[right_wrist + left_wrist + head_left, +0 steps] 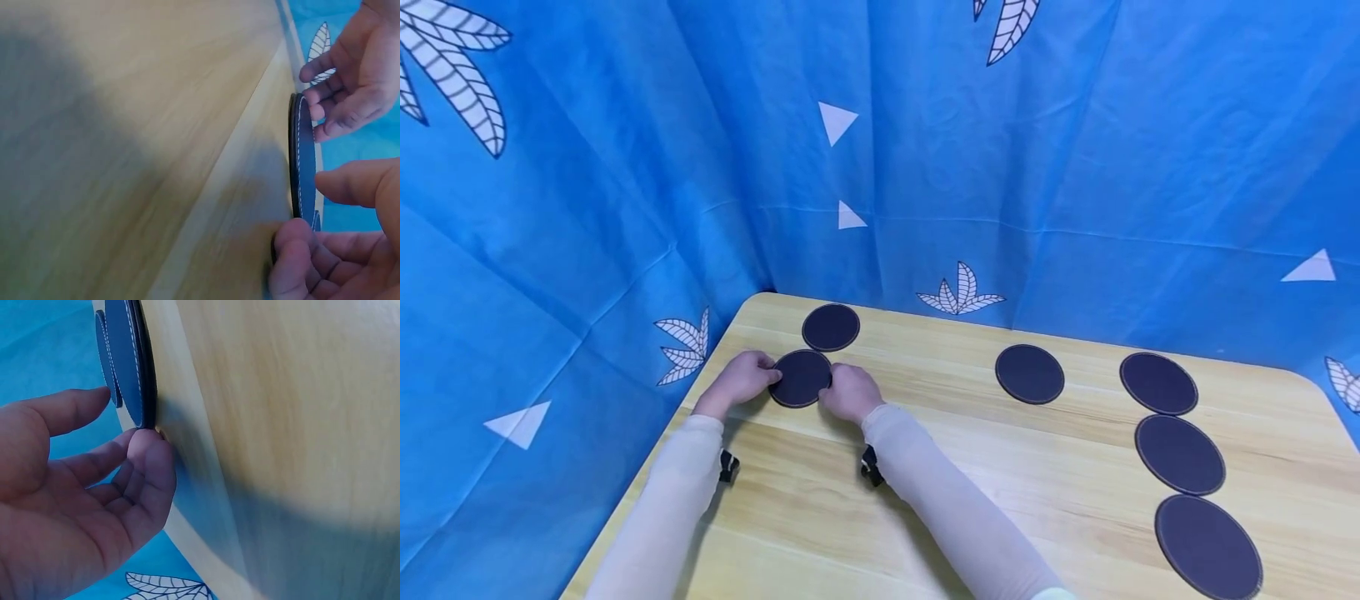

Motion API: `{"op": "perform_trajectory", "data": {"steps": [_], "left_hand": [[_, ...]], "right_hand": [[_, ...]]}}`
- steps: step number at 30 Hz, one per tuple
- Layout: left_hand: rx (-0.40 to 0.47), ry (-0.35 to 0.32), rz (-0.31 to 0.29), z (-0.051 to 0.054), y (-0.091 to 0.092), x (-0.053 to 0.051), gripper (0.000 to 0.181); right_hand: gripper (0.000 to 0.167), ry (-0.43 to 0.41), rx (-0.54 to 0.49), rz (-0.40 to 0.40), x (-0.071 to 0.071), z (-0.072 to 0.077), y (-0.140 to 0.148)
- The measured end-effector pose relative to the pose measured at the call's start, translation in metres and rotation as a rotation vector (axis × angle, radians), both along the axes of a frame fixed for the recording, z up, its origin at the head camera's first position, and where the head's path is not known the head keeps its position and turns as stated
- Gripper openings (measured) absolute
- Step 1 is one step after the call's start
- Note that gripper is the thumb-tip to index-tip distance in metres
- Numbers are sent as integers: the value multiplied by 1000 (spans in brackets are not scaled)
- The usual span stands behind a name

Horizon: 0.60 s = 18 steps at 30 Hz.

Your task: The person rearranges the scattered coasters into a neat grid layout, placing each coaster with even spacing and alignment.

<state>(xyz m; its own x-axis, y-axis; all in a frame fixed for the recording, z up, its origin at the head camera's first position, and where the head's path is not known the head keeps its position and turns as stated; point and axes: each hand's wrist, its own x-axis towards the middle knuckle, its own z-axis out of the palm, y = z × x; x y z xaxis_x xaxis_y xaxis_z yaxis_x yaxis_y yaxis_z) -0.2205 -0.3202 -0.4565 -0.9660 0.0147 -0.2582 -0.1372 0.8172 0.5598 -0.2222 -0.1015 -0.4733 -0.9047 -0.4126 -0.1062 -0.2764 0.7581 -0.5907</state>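
A round dark leather coaster with pale edge stitching lies at the table's far left. From its left side my left hand grips it, curled fingers at the rim and thumb over the top. My right hand pinches the opposite side in the same way. Seen edge-on in the left wrist view, the coaster shows a double-layered rim; whether two are stacked I cannot tell. In the right wrist view both hands flank this coaster. Just behind it is another coaster, close to its rim.
A single coaster lies right of centre on the wooden table. Farther right, several more form a column, from the back coaster to the front one. A blue patterned curtain hangs along the back and left edges.
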Motion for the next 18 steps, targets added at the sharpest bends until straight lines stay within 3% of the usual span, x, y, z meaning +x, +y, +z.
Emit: {"op": "perform_trajectory", "data": {"steps": [9,12,16,18], "left_hand": [[134,-28,57,-2,1,8,22],[200,-42,93,-3,0,9,21],[261,-41,125,-6,-2,8,24],[303,-30,134,-7,-3,8,26]], "right_hand": [[10,-194,-344,-170,3,-1,3],[3,-203,-387,-206,4,-2,4],[22,-209,-452,-251,5,-5,4],[25,-248,-562,-280,5,-7,4]]}}
